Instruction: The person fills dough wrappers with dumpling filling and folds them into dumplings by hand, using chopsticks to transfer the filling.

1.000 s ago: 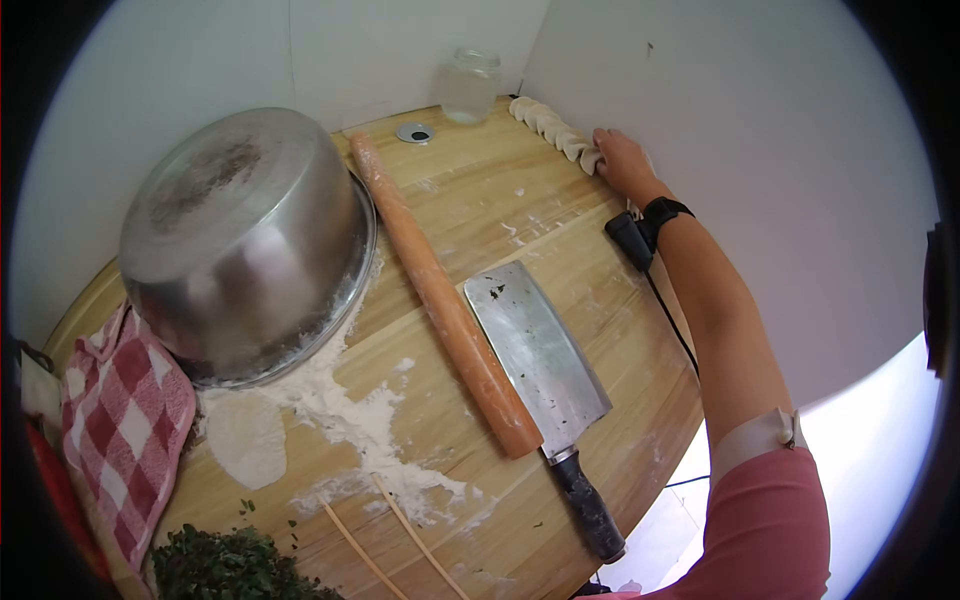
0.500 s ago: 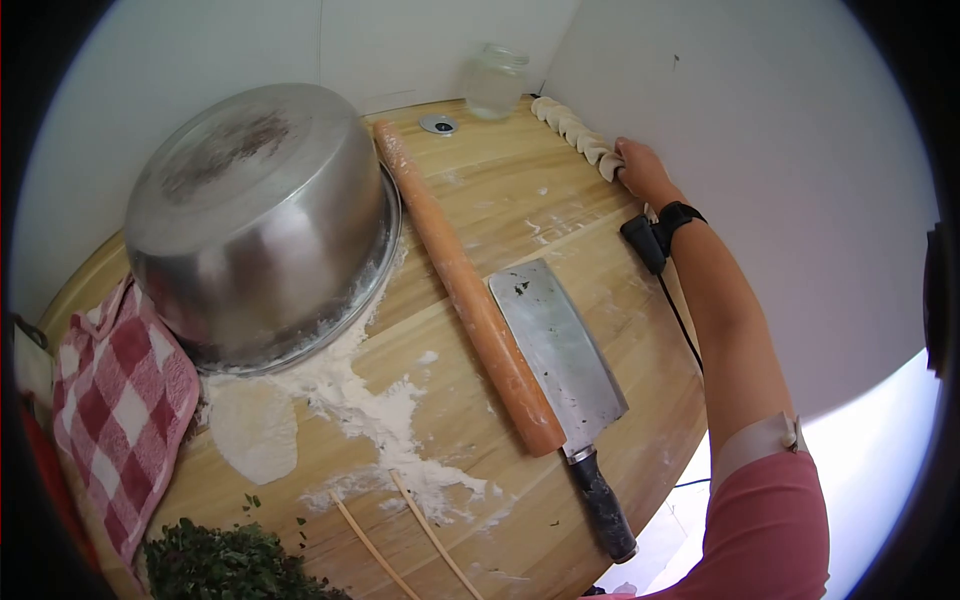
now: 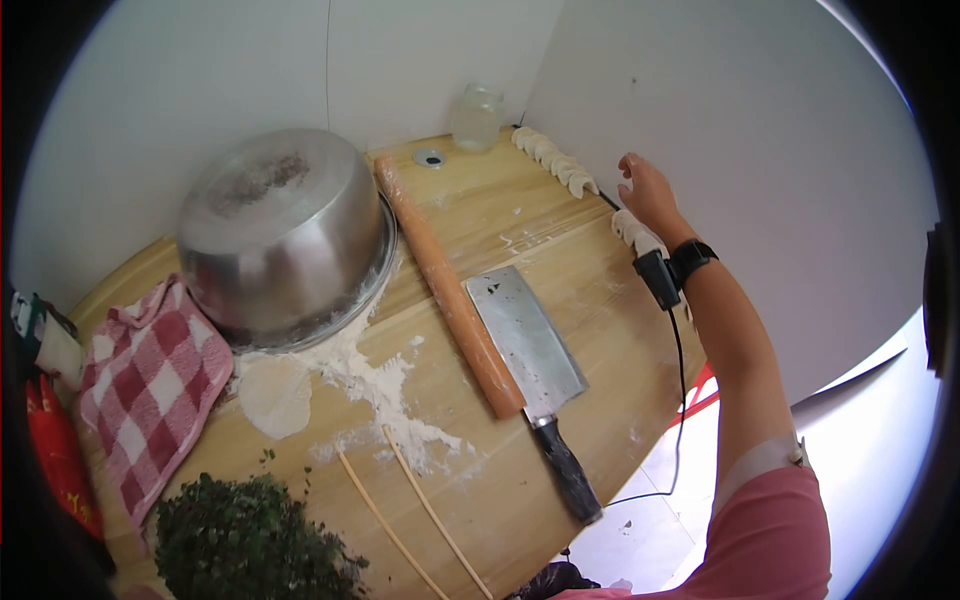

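Dumplings (image 3: 553, 163) in line along wall (image 3: 740, 130) | my right hand (image 3: 651, 195) near wall, fingers loosely curled, empty | can't make out my left hand | risk: black device (image 3: 657, 281) by my wrist drags, squashing dumplings beside it

I count two chopsticks (image 3: 388, 522), two groups of dumplings (image 3: 552, 161), one rolling pin (image 3: 446, 285), one cleaver (image 3: 528, 340), one bowl (image 3: 290, 240), one jar (image 3: 476, 120), one cloth (image 3: 158, 390).

Checkered pink cloth (image 3: 158, 395), clear glass jar (image 3: 477, 120)
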Demonstrator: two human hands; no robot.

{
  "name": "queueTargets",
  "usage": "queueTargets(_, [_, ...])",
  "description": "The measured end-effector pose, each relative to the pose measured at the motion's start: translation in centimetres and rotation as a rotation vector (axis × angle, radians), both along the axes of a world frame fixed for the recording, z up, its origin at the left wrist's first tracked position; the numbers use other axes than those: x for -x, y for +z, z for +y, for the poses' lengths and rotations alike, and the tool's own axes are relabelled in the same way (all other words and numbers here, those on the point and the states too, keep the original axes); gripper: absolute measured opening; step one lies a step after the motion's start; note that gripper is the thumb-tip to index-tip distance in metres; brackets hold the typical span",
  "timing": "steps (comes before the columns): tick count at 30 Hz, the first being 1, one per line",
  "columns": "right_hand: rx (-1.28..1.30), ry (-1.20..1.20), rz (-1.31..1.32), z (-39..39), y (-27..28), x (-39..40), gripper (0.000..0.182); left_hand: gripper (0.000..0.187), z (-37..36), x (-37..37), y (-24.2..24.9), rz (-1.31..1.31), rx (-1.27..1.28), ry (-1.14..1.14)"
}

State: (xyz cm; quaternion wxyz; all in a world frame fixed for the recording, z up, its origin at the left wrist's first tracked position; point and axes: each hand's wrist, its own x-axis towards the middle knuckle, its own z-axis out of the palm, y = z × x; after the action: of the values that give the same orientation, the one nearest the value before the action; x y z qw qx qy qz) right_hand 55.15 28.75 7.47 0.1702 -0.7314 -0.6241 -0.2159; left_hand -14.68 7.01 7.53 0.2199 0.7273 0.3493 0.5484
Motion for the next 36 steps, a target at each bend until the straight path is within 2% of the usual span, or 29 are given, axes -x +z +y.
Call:
queueTargets(2, [-0.058,0.081,0.010,-3.0,1.6,1.5,0.029,0.069,0.1,-0.1,-0.7,-0.060,-0.027,0.050])
queueTargets(4, [-0.105,0.103,0.081,-7.1,3.7,3.7,0.029,0.056,1.5,0.2,-1.1,-0.045,-0.074,-0.219])
queueTargets(6, [-0.102,0.150,0.204,-11.9,5.9,7.5,0.027,0.048,1.0,-1.9,-2.8,-0.249,-0.008,0.163])
queueTargets(7, [-0.085,0.181,0.249,-14.5,7.7,9.7,0.026,0.045,0.6,-2.5,-2.6,-0.358,0.087,0.174])
queueTargets(8, [-0.074,0.232,0.292,-17.2,9.2,12.7,0.025,0.046,0.6,-2.7,-1.7,-0.356,0.161,0.105])
queueTargets(13, [0.007,0.444,0.480,-26.9,14.5,23.8,0.023,0.053,0.9,-2.8,-0.4,-0.329,0.117,0.038])
queueTargets(15, [0.049,0.742,0.491,-29.9,15.2,29.9,0.016,0.057,0.4,-2.8,0.4,-0.429,0.209,0.014])
queueTargets(19, [0.251,0.809,0.500,-27.7,13.0,37.5,0.009,0.058,0.3,-1.7,1.4,-0.535,0.214,-0.020])
queueTargets(25, [0.324,0.688,0.308,-14.0,3.2,42.4,0.020,0.050,1.0,-0.4,2.4,-0.840,0.309,-0.175])
queueTargets(27, [0.443,0.560,0.162,-9.8,-0.1,42.3,0.025,0.050,1.1,-0.2,2.3,-0.842,0.314,-0.168])
queueTargets(28, [0.446,0.565,0.155,-9.1,-0.7,42.7,0.025,0.050,1.2,-0.1,2.1,-0.816,0.334,-0.168])
queueTargets(30, [0.504,0.382,0.150,-7.9,-1.7,43.5,0.032,0.050,1.2,0.3,2.0,-0.785,0.322,-0.157])
queueTargets(31, [0.505,0.390,0.144,-7.6,-2.1,43.8,0.032,0.050,1.2,0.2,1.9,-0.790,0.317,-0.149])
queueTargets(33, [0.402,0.285,0.182,-7.4,-3.1,44.3,0.036,0.050,1.3,-0.4,1.8,-0.789,0.381,-0.141])
queueTargets(36, [0.441,0.273,0.310,-6.5,-3.9,44.4,0.035,0.052,1.2,-0.4,1.9,-0.771,0.407,-0.131])
